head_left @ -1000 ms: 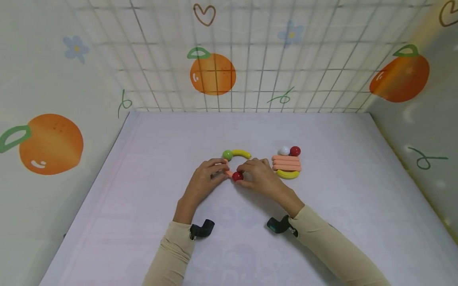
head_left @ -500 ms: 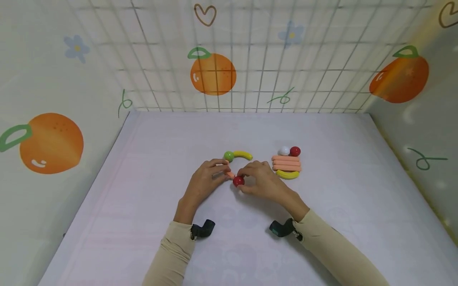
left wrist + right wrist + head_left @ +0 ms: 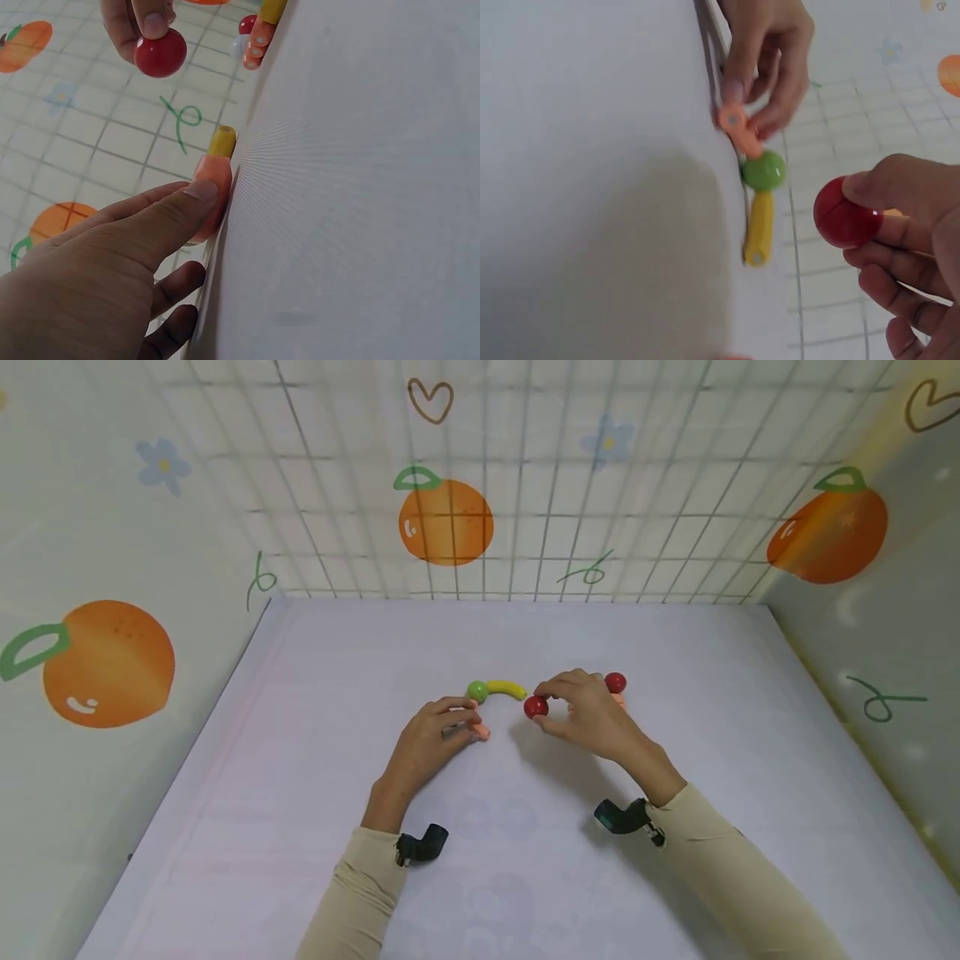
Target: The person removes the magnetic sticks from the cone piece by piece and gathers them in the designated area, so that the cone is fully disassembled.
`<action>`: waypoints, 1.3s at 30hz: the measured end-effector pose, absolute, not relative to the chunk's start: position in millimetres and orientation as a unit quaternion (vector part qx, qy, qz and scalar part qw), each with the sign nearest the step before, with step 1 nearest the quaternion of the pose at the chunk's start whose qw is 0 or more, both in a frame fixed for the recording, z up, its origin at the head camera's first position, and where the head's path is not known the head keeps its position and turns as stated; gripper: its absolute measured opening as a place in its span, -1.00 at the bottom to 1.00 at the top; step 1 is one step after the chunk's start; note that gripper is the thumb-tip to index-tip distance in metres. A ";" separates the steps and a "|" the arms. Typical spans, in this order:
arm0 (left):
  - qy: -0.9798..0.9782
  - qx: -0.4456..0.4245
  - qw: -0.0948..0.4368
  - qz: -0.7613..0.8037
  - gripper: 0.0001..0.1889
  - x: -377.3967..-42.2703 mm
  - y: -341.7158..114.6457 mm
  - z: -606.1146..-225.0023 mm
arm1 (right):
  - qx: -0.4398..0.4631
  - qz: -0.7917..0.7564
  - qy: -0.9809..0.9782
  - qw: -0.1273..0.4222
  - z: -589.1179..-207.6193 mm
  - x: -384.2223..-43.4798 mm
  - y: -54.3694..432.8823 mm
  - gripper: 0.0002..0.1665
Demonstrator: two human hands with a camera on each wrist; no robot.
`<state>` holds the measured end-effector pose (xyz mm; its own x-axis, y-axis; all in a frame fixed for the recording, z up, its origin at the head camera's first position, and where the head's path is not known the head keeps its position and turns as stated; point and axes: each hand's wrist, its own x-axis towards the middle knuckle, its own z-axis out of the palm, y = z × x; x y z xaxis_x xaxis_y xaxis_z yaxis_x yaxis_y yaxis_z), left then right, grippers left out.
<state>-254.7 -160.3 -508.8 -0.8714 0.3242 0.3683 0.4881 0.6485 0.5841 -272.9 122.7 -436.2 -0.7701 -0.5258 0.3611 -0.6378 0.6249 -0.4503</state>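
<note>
My right hand pinches a glossy red ball between thumb and fingers, raised above the table with its shadow below. On the left, my left hand holds a short salmon-coloured rod between thumb and fingertips, low at the tabletop. A pale round disc shows in the rod's end in the right wrist view. At the rod's far end sits a green ball, and a curved yellow rod runs on from that ball to the right. The left fingers hide part of the salmon rod in the head view.
Behind my right hand lie a second red ball, a white ball, several stacked salmon rods and another yellow rod, mostly hidden in the head view. A printed cloth wall rises behind the table.
The right hand has drawn the red ball away from the salmon rod's near end, moving it right and up, and now covers much of the stack. The left hand has stayed in place.
</note>
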 end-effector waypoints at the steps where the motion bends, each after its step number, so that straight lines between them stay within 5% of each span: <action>1: -0.900 -0.227 0.117 -0.354 -0.69 -254.4 -160.4 -509.7 | 0.323 0.282 -0.898 0.105 -435.5 -275.4 126.0 -0.70; 10: -0.899 -0.227 0.115 -0.356 -0.68 -253.7 -163.2 -510.4 | 0.313 0.269 -0.901 0.131 -432.8 -297.3 155.9 -0.67; 39: -0.893 -0.236 0.125 -0.363 -0.67 -254.0 -161.7 -507.1 | 0.227 0.184 -0.955 0.053 -459.0 -340.3 167.9 -0.54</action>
